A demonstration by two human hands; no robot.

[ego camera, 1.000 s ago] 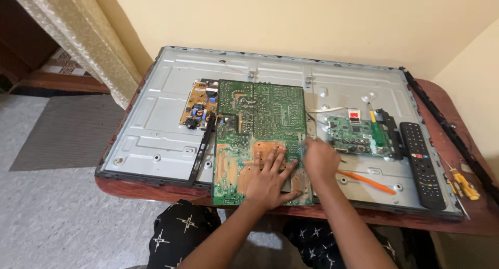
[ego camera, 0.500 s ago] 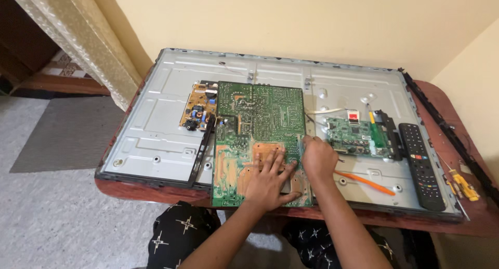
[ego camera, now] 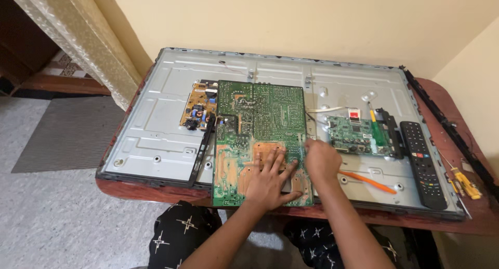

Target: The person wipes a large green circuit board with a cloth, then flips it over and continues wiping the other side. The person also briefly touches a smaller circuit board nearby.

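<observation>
Left hand (ego camera: 270, 180) lies flat, fingers spread, on the big green circuit board (ego camera: 260, 139) lying solder-side up on the metal TV chassis (ego camera: 156, 128). Right hand (ego camera: 321, 160) curls at its right edge, grip unclear. Looks light, stiff, fragile; best held by its edges.

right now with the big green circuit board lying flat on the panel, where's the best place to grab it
Probably by its bare left long edge, coming from the left: the green circuit board lies flat, the left hand is pressed on its lower middle and the right hand crowds its right edge. Its near end overhangs the metal back panel.
</observation>
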